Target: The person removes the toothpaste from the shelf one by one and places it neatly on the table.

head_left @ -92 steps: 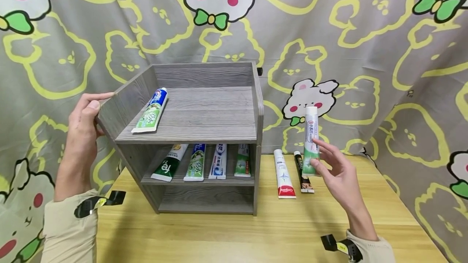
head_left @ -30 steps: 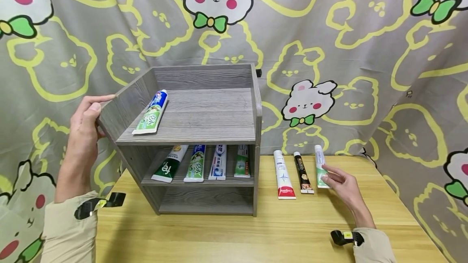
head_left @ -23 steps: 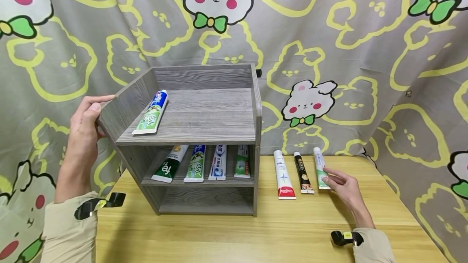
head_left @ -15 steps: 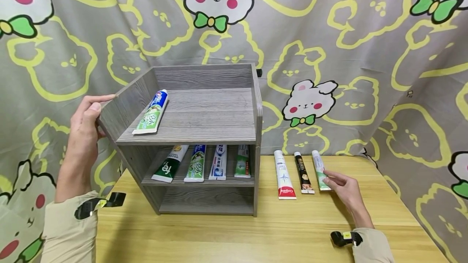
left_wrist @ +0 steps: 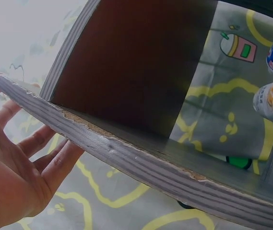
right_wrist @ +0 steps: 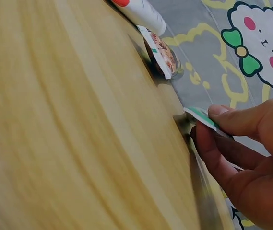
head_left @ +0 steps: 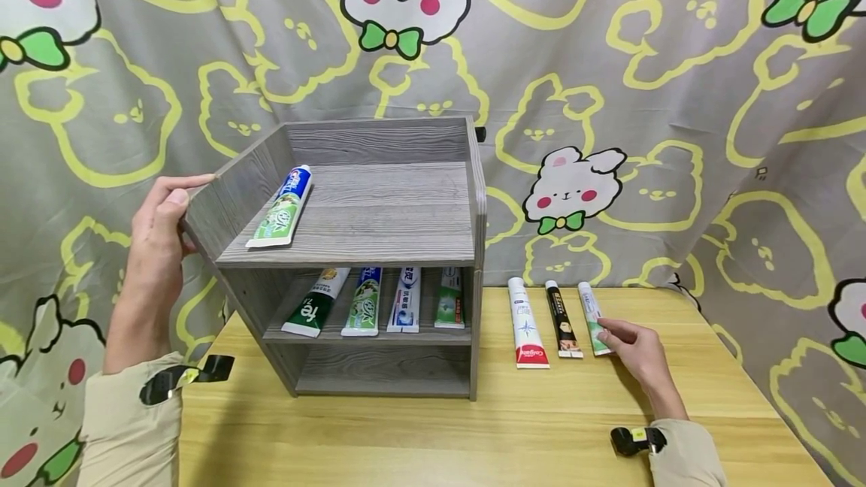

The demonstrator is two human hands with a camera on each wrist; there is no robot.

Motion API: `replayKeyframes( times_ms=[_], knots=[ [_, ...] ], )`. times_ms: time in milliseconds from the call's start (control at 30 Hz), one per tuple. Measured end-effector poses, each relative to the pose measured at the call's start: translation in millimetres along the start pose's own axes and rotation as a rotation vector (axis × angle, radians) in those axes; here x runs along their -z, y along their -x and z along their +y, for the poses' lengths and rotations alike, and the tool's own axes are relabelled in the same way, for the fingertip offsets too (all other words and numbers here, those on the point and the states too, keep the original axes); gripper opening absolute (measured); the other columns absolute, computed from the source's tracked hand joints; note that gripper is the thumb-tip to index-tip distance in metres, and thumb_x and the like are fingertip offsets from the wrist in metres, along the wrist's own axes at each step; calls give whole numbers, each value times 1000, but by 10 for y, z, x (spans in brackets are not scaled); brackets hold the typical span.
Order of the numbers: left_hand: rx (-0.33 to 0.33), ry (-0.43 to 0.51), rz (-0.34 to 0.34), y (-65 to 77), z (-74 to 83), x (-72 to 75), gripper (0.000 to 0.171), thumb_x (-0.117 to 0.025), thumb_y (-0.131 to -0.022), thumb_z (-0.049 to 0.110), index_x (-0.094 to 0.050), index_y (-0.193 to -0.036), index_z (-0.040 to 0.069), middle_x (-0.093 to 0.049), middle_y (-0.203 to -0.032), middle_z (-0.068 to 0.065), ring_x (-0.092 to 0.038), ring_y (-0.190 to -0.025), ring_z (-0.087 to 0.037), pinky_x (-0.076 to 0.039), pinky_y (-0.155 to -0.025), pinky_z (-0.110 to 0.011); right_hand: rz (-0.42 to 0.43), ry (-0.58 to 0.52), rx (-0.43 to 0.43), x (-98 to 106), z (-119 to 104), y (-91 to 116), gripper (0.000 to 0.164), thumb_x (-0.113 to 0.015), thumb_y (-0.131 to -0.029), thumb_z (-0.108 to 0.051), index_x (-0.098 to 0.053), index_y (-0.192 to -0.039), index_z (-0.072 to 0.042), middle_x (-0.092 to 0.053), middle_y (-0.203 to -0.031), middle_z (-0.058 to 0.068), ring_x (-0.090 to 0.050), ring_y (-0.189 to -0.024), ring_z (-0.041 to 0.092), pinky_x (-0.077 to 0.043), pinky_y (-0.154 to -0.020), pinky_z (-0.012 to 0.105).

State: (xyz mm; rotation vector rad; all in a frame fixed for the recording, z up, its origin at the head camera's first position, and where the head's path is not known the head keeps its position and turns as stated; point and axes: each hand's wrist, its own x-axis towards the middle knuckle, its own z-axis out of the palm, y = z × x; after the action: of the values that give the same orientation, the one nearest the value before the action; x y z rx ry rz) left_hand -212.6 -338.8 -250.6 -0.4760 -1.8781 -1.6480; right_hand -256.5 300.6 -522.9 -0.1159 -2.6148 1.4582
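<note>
My left hand (head_left: 155,246) holds the left side panel of a grey wooden shelf unit (head_left: 392,209), thumb near the front edge. In the left wrist view its fingers reach behind the panel edge (left_wrist: 126,153). On the table at the right, my right hand (head_left: 639,352) pinches the lower end of a white-and-green toothpaste tube (head_left: 588,307) between thumb and fingers; the right wrist view shows the crimped end (right_wrist: 201,115) low over the wood. Left of it lie a black toothpaste tube (head_left: 561,322) and a white-and-red Colgate toothpaste tube (head_left: 526,325), roughly side by side.
A blue-and-green toothpaste tube (head_left: 280,213) lies on the shelf's top level. Several tubes, among them a dark green one (head_left: 314,307), lie on the middle level. Behind the wooden table (head_left: 541,427) hangs a patterned curtain (head_left: 433,81).
My right hand has lowered the white-and-green tube from upright in the air to the table, right of the black tube. Lately its cap end has swung slightly left. The left hand stays put.
</note>
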Motion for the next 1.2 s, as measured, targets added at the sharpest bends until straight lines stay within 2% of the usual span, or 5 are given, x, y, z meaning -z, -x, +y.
replayKeyframes(
  times_ms=[267,533,733,933,1200],
  knots=[
    [3,1,3,0,-6,9,36,-45,-107,25,-62,-132,5,-61,-100,-10,-58,-77,-19,-48,-54,-24,-7,51,25,-2,-5,-15,34,-68,-98,-9,-67,-129,5,-70,-117,29,-65,-83,5,-53,-66,22],
    [13,-3,21,-7,-2,-1,36,-47,-106,26,-63,-131,6,-61,-101,-11,-57,-77,-19,-48,-54,-25,9,216,99,-21,-18,-31,34,-68,-95,-2,-67,-129,4,-69,-116,31,-68,-101,41,-51,-65,24],
    [12,6,25,-9,-9,-5,35,-47,-106,25,-64,-130,6,-62,-99,-10,-58,-76,-18,-47,-53,-25,-23,277,95,-23,-56,-27,37,-65,-94,0,-66,-131,4,-62,-124,36,-62,-95,36,-48,-66,30],
    [1,-9,11,-1,1,-1,35,-46,-106,24,-63,-130,6,-62,-98,-9,-58,-75,-17,-48,-53,-23,-33,262,90,-5,-85,-4,38,-64,-96,-1,-63,-134,4,-59,-130,37,-60,-113,53,-56,-82,51],
    [-5,-22,2,5,17,-3,36,-45,-107,25,-63,-131,6,-62,-98,-8,-58,-75,-16,-48,-53,-23,-61,185,71,19,-186,33,40,-62,-100,-7,-60,-139,1,-57,-132,39,-58,-119,55,-59,-79,45]
  ],
)
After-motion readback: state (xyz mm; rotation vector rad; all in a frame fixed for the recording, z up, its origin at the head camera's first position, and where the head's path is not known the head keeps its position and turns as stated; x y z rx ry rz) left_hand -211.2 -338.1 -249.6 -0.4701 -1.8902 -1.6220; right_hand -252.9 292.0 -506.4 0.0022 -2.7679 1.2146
